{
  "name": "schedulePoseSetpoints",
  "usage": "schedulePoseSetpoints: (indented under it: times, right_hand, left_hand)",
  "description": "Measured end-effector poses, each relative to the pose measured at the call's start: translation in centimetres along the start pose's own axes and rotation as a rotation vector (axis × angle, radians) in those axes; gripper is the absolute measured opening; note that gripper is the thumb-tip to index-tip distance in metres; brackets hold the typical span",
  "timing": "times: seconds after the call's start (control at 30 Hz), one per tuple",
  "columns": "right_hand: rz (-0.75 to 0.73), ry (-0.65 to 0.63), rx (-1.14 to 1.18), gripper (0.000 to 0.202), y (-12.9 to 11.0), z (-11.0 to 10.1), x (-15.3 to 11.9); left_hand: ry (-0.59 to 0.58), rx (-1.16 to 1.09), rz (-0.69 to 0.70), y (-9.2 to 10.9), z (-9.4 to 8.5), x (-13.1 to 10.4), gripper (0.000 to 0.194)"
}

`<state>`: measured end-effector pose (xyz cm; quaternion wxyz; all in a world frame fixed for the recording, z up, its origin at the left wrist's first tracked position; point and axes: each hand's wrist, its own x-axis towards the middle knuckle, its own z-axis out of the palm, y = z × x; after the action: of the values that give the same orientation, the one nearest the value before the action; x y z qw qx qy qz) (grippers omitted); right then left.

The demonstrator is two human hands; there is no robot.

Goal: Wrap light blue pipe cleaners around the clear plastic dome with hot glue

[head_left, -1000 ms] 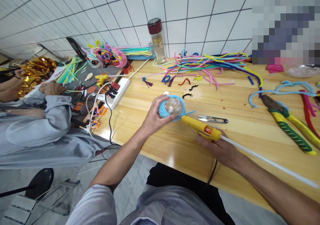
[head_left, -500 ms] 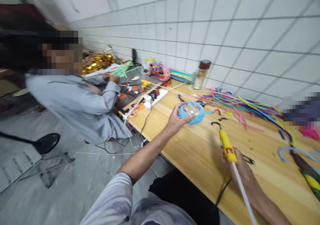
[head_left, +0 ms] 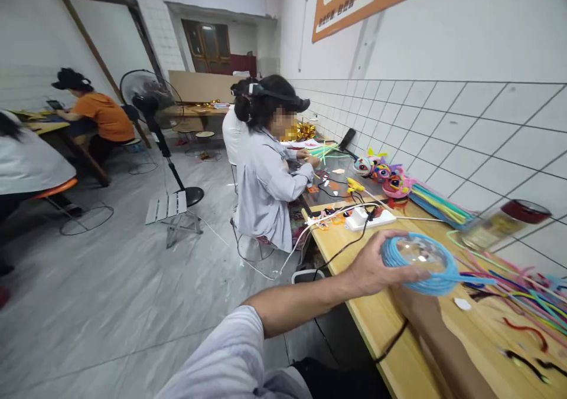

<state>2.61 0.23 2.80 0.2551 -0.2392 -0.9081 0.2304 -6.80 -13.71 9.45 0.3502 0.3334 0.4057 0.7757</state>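
Note:
My left hand (head_left: 375,264) grips a clear round object wound with light blue cord (head_left: 436,282), thumb across its near side, above the wooden table. One blue end sticks out to the right. My right hand (head_left: 413,304) lies low behind and beneath the blue-wound piece; its fingers are hidden, and the yellow glue gun does not show there. A dark cable (head_left: 392,343) runs beside the right wrist.
A white power strip (head_left: 370,218) and cables lie beyond my left hand. A lidded jar (head_left: 500,228) and colourful fuzzy stems (head_left: 522,296) are at right. A person in grey (head_left: 266,180) sits further along; another yellow glue gun (head_left: 355,185) lies near them.
The view has swung left, showing more of the room. My right hand, earlier holding a yellow glue gun apart from the left, is now under the blue-wound piece, its fingers hidden.

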Motion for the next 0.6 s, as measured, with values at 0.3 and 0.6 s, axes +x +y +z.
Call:
schedulePoseSetpoints:
  times: [0.3,0.6]
  right_hand:
    - [0.307,0.226,0.063,0.049,4.4,-10.3,-12.8]
    - [0.360,0.818,0.482,0.061,8.3,-18.3,-19.8]
  left_hand:
    - [-0.183,0.069,-0.010,-5.8,9.5,1.9,0.085]
    - [-0.535,0.270,0.059,-14.1,19.9,3.0,0.080]
